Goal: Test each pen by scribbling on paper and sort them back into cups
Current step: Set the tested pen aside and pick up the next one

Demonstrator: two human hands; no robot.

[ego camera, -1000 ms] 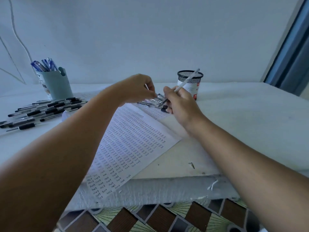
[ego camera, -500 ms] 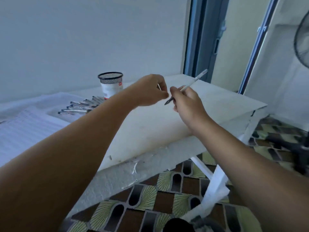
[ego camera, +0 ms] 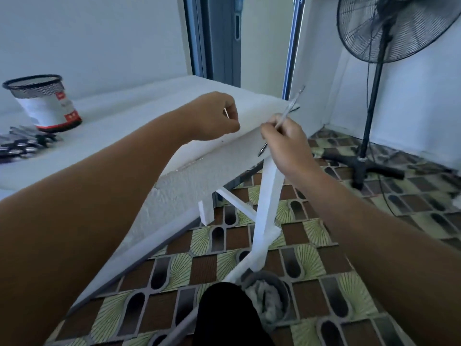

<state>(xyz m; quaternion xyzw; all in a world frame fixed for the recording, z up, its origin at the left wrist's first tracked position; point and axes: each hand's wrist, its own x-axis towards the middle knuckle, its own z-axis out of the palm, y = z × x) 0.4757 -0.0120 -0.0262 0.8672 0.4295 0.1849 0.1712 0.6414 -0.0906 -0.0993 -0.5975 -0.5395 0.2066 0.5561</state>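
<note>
right hand [ego camera: 287, 143] fingers grip a pen [ego camera: 289, 109] beyond the counter [ego camera: 149, 106] corner; left hand [ego camera: 217, 118] fingers curl around something small and pale, unclear what.

mesh cup [ego camera: 45, 103]: black wire rim and mesh, white wrap, red band at the base; far left of the left hand [ego camera: 214, 118]
pen [ego camera: 282, 121]: clear barrel, dark tip; in the right hand [ego camera: 287, 146]
table [ego camera: 139, 113]: white; under the left hand
floor [ego camera: 306, 255]: brown tiles and pale green fan-pattern tiles with dark ovals; below both hands
fan [ego camera: 389, 26]: black; right of the right hand
</note>
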